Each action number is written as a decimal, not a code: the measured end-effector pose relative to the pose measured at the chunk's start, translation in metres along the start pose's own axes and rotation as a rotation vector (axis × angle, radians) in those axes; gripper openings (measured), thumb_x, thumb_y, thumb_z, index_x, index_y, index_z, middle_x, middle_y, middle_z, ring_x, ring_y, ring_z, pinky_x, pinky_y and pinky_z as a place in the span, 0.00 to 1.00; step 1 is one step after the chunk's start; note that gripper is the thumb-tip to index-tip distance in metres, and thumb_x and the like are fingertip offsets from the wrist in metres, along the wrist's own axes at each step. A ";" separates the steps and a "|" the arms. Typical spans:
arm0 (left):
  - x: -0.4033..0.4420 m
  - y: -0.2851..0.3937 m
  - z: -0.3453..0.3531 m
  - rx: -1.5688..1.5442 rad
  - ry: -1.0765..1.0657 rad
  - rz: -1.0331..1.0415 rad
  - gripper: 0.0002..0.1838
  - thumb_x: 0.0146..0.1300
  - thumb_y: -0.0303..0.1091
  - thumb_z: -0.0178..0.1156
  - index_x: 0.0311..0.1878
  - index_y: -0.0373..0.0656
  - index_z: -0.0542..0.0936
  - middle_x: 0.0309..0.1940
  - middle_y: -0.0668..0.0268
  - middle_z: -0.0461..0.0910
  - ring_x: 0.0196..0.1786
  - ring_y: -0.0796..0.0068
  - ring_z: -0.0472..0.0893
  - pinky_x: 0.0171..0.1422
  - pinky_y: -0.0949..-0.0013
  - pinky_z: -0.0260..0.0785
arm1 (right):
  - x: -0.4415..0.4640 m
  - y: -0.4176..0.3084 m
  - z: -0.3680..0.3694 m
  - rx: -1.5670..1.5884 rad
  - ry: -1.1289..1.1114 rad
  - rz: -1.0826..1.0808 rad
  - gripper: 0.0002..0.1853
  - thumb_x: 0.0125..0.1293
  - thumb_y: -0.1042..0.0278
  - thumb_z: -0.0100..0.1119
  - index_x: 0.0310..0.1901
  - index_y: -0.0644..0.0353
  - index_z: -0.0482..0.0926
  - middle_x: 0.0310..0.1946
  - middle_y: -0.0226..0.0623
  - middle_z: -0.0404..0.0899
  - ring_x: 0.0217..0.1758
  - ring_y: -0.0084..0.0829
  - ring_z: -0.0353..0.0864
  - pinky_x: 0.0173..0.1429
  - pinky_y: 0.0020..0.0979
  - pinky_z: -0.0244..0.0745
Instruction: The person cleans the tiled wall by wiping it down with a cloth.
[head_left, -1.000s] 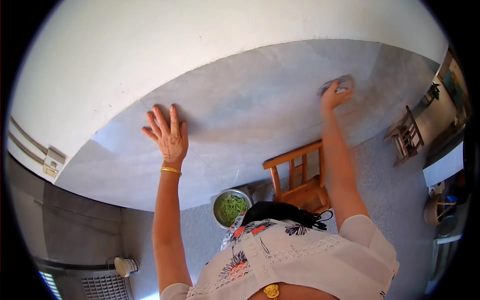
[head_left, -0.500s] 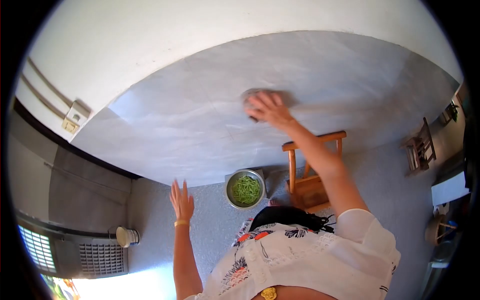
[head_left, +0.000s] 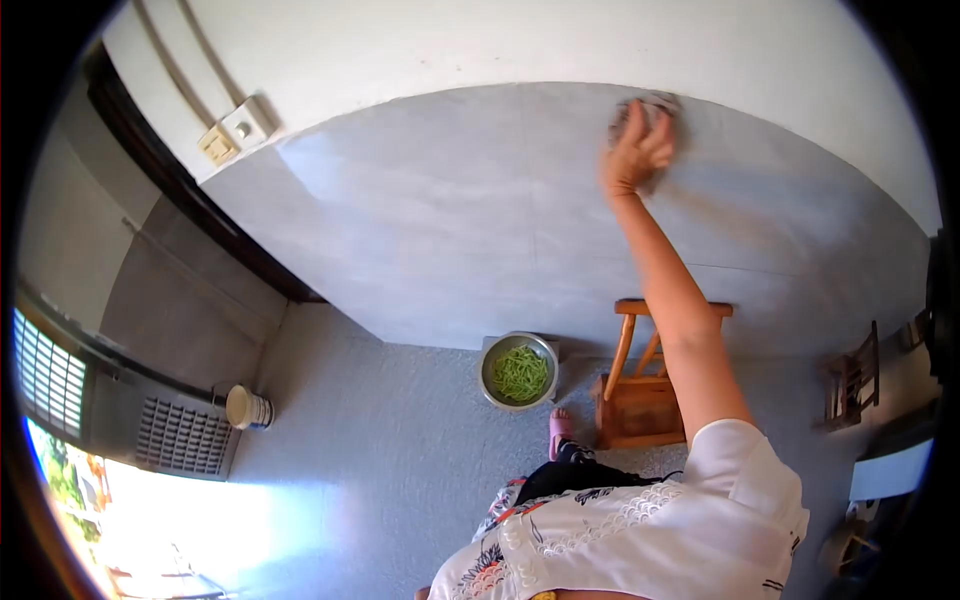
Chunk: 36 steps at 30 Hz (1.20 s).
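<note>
High on the grey wall panel (head_left: 450,220), just below its curved upper edge, the right hand (head_left: 638,150) has hold of a cloth (head_left: 662,102), with the fingers partly bent around it and somewhat apart. Motion blur softens both, and the hand covers much of the cloth, so its full outline and pattern are hard to make out. The left hand is outside the frame; its grip cannot be told. The right forearm crosses a wooden chair (head_left: 640,412), hiding part of its back and seat. Beside that chair, a metal bowl (head_left: 485,376) holds green beans (head_left: 521,374), their pile fully visible. One pink sandal (head_left: 559,425) shows on a foot, while clothing conceals the other. Glare washes out the floor at lower left, and the dark, rounded lens border cuts off objects at far right, including a pale-topped piece (head_left: 890,472) too unclear to name. Markings on the bucket (head_left: 246,408) are too small to read.
</note>
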<state>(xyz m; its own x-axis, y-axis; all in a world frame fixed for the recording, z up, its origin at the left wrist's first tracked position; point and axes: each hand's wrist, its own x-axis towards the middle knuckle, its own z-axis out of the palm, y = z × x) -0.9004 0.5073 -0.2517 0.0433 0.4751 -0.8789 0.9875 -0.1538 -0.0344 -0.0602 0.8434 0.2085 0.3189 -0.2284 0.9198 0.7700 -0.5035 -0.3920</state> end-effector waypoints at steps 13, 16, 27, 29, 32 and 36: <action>-0.062 0.137 -0.153 -0.598 0.593 0.153 0.23 0.55 0.46 0.49 0.52 0.46 0.73 0.36 0.55 0.79 0.42 0.53 0.78 0.47 0.57 0.69 | -0.024 -0.098 -0.002 0.120 -0.643 -1.096 0.21 0.59 0.72 0.47 0.54 0.38 0.67 0.64 0.24 0.52 0.66 0.30 0.50 0.62 0.36 0.50; -0.058 0.143 -0.134 -0.548 0.515 0.134 0.23 0.53 0.47 0.50 0.51 0.47 0.75 0.37 0.55 0.80 0.42 0.54 0.78 0.48 0.58 0.69 | -0.003 -0.072 -0.014 0.005 -0.728 -1.140 0.22 0.60 0.72 0.48 0.55 0.37 0.66 0.66 0.23 0.49 0.68 0.28 0.47 0.64 0.35 0.49; -0.007 0.144 -0.044 -0.405 0.317 0.237 0.26 0.51 0.49 0.52 0.53 0.47 0.74 0.48 0.53 0.75 0.53 0.53 0.73 0.58 0.60 0.64 | 0.099 0.201 -0.080 -0.027 -0.665 -0.943 0.36 0.47 0.63 0.64 0.59 0.31 0.61 0.66 0.25 0.50 0.67 0.32 0.49 0.67 0.41 0.46; -0.022 0.191 -0.064 -0.395 0.331 0.061 0.26 0.51 0.48 0.52 0.53 0.47 0.74 0.46 0.52 0.76 0.51 0.52 0.74 0.56 0.58 0.65 | 0.120 0.255 -0.096 -0.043 -0.595 -0.920 0.36 0.46 0.64 0.65 0.59 0.31 0.61 0.66 0.25 0.50 0.67 0.32 0.50 0.67 0.41 0.47; -0.030 0.248 -0.071 -0.473 0.417 0.035 0.25 0.51 0.45 0.53 0.52 0.46 0.74 0.43 0.51 0.77 0.48 0.54 0.76 0.53 0.59 0.67 | 0.151 0.330 -0.124 -0.174 -0.712 -0.809 0.33 0.50 0.63 0.61 0.59 0.30 0.62 0.64 0.25 0.54 0.68 0.33 0.50 0.67 0.41 0.47; -0.042 0.324 -0.044 -0.523 0.589 0.203 0.24 0.54 0.39 0.57 0.54 0.42 0.73 0.30 0.63 0.81 0.29 0.75 0.79 0.34 0.68 0.72 | 0.188 0.418 -0.147 -0.190 -0.668 -0.693 0.34 0.49 0.65 0.62 0.59 0.29 0.62 0.63 0.27 0.55 0.66 0.34 0.52 0.66 0.42 0.48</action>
<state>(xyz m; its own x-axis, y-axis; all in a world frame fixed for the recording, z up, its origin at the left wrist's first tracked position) -0.5753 0.4759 -0.2047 0.1581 0.8816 -0.4448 0.8885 0.0696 0.4537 0.2408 0.4677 0.2153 0.1220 0.6571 0.7439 0.8215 -0.4874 0.2958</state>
